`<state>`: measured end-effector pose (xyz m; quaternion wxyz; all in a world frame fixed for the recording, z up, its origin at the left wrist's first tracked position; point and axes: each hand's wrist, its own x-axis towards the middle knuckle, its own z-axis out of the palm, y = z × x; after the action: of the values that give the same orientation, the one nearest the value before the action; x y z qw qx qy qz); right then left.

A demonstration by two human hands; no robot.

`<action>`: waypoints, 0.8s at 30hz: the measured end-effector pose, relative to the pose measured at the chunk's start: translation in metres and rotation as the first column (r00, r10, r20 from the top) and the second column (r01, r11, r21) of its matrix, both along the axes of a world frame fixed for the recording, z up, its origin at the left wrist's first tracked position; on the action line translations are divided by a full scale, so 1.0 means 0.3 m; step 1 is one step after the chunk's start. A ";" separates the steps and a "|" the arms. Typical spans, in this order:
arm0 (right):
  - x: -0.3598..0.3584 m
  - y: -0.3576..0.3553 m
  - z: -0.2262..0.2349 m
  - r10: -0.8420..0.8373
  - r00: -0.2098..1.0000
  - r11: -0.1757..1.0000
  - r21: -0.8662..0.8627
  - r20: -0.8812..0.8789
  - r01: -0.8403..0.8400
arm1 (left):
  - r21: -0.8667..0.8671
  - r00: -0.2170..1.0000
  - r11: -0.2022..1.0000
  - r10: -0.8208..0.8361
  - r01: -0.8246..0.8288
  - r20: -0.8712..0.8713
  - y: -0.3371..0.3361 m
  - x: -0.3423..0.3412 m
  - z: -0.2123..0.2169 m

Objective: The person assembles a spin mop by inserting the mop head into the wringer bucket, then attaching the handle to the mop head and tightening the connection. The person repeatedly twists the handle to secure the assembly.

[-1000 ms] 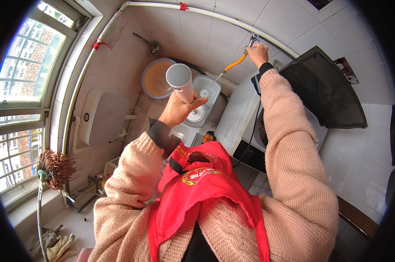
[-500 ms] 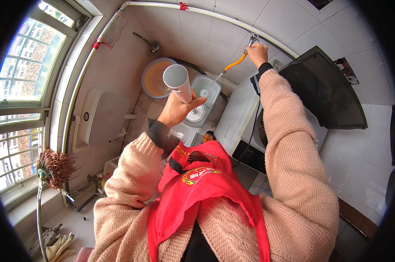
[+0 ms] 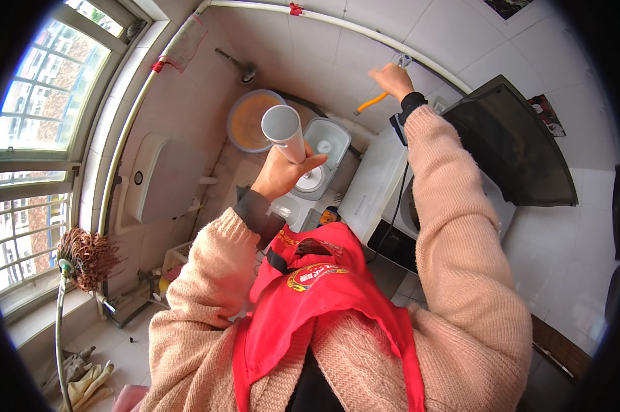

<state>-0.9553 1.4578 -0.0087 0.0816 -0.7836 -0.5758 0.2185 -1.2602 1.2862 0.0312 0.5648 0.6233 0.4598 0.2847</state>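
Note:
My left hand [image 3: 282, 172] is closed round a white mop pole [image 3: 282, 130], seen nearly end-on with its grey top toward me. The pole runs down to a round white head [image 3: 311, 181] in the near part of a grey bucket [image 3: 345, 147]. Water stands in the bucket's far part, around a small white fitting. My right hand [image 3: 393, 81] is up by a metal tap [image 3: 404, 60] on the wall, its fingers smeared by motion. Below it an orange hose [image 3: 371, 103] hangs from the tap side; no stream shows at its end.
A round tub [image 3: 238, 141] with brownish contents stands left of the bucket. To the right are a white appliance [image 3: 368, 182] and a raised dark lid [image 3: 512, 144]. A white cistern [image 3: 162, 178] hangs on the left wall. A brown-headed mop [image 3: 89, 259] leans near the window.
My right hand has shifted left off the tap handle, its fingers now blurred. The stream from the orange hose into the bucket is gone. My left hand still grips the mop pole.

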 end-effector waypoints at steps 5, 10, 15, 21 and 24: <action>-0.254 -0.301 0.401 0.649 0.349 0.757 0.530 -0.676 -0.381 | 0.023 0.999 0.999 -0.024 0.025 -0.041 0.039 0.011 0.051; -0.465 -0.538 0.735 0.774 0.151 0.626 0.708 -0.615 -0.326 | 0.188 0.980 0.981 -0.086 0.051 0.181 0.070 0.044 0.248; -0.557 -0.569 0.928 0.728 0.094 0.684 0.727 -0.679 -0.050 | 0.201 0.973 0.967 -0.187 0.158 0.136 0.011 0.023 0.474; -0.626 -0.600 0.972 0.734 0.005 0.679 0.733 -0.679 -0.054 | 0.244 0.956 0.939 -0.273 0.241 0.107 -0.008 -0.042 0.543; -0.651 -0.609 0.961 0.694 0.013 0.720 0.694 -0.720 -0.028 | 0.243 0.951 0.936 -0.287 0.253 0.115 -0.004 -0.069 0.527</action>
<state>-1.1507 1.2752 0.2796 0.5693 -0.2009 -0.5984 0.5268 -1.2808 1.2850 0.1893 0.5568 0.7178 0.2911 0.3000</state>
